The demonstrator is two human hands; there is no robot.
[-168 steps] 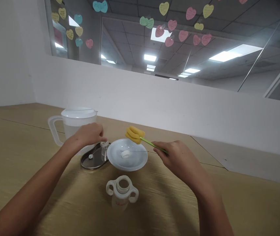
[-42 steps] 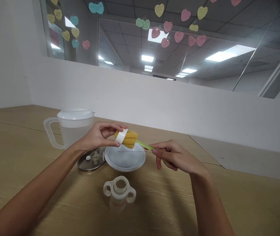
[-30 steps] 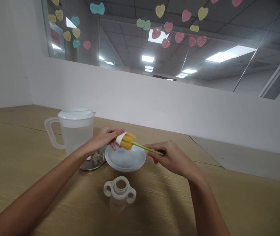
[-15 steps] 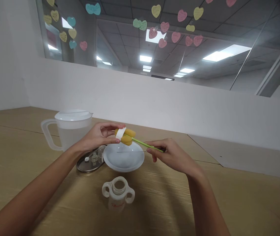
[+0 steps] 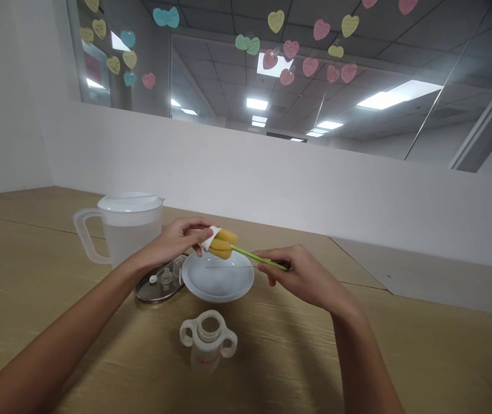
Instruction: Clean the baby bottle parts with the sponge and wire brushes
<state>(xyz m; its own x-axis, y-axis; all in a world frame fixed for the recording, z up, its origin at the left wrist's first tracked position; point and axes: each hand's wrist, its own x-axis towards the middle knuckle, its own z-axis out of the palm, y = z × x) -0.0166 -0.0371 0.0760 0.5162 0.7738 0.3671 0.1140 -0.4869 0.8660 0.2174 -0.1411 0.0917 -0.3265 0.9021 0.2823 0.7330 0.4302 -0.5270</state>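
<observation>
Above a white bowl (image 5: 218, 287), my left hand (image 5: 180, 237) grips a white ring (image 5: 210, 238) that sits around the yellow sponge head (image 5: 224, 246) of a bottle brush. The brush's green handle (image 5: 258, 259) slopes down to my right hand (image 5: 301, 270), whose fingers are closed round its end. A thin wire (image 5: 231, 267) also runs from the right fingers across the bowl; its far end is too fine to make out. Nearer to me stands an uncapped baby bottle (image 5: 206, 351) with two side handles and red lettering.
Left of the bowl, a metal tray (image 5: 155, 292) holds a clear bottle nipple (image 5: 167, 277), a small white piece (image 5: 153, 279) and a clear cover (image 5: 178, 265). A lidded plastic pitcher (image 5: 129, 236) stands behind my left forearm. A white wall (image 5: 246, 172) rises beyond the table.
My left hand has turned the white ring on the sponge head and its thumb has shifted up over the ring. My right hand has stayed nearly still.
</observation>
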